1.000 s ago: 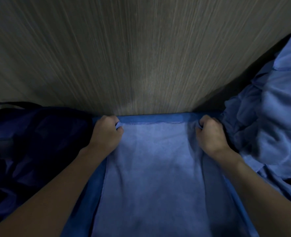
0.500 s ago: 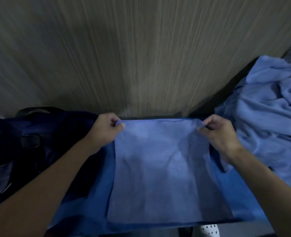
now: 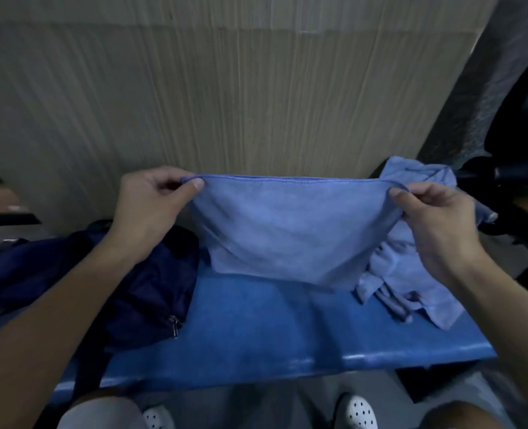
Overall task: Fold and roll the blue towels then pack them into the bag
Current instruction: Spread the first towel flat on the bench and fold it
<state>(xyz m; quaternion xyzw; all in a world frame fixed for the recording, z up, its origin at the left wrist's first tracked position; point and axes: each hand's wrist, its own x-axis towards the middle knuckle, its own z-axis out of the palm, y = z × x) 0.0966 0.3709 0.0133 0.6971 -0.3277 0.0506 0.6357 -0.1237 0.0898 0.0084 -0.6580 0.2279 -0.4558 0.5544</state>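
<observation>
A light blue towel (image 3: 287,230) hangs in the air above the blue bench (image 3: 256,342), stretched between my hands. My left hand (image 3: 151,209) pinches its top left corner and my right hand (image 3: 433,221) pinches its top right corner. The towel's lower edge sags just above the bench seat. A dark navy bag (image 3: 80,283) lies on the bench to the left, under my left forearm, with a zip pull showing. A crumpled pile of blue towels (image 3: 411,267) sits on the bench to the right, behind my right hand.
A beige ribbed wall (image 3: 225,103) rises right behind the bench. A dark chair or frame (image 3: 522,144) stands at the far right. My knees and white perforated shoes (image 3: 358,413) show below the bench's front edge.
Both hands have lifted the towel off the bench and pulled further apart. The towel now hangs free instead of lying flat. The view has tilted back from the bench.
</observation>
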